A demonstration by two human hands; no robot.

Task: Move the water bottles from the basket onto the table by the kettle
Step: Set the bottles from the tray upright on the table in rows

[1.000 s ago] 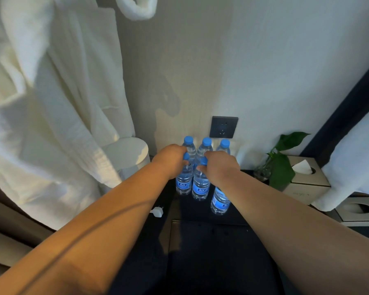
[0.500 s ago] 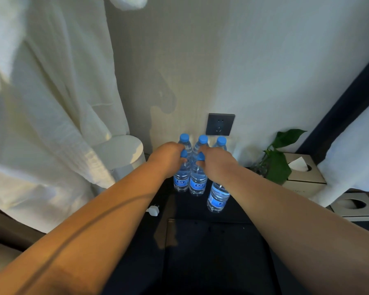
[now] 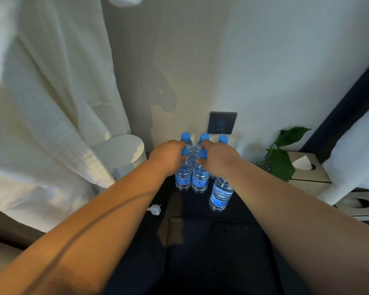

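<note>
Several clear water bottles with blue caps and blue labels stand on the dark table (image 3: 200, 241) against the wall. Three stand in the back row. In front of them are a left bottle (image 3: 183, 177), a middle bottle (image 3: 199, 179) and a right bottle (image 3: 221, 194) nearer to me. My left hand (image 3: 168, 158) is curled around the front left bottle's neck. My right hand (image 3: 219, 158) grips the front middle bottle's neck and covers the top of the right bottle. The white kettle (image 3: 121, 152) stands just left of the bottles. No basket is in view.
A white robe (image 3: 41, 124) hangs at the left, over part of the kettle. A dark wall socket (image 3: 222, 122) sits above the bottles, and a white plug (image 3: 155, 209) lies on the table. A green plant (image 3: 281, 162) and a tissue box (image 3: 307, 171) stand to the right.
The view tilted slightly, so everything sits a little higher in the picture than one second ago. Both hands stay on the same bottle necks, and the bottles have not moved.
</note>
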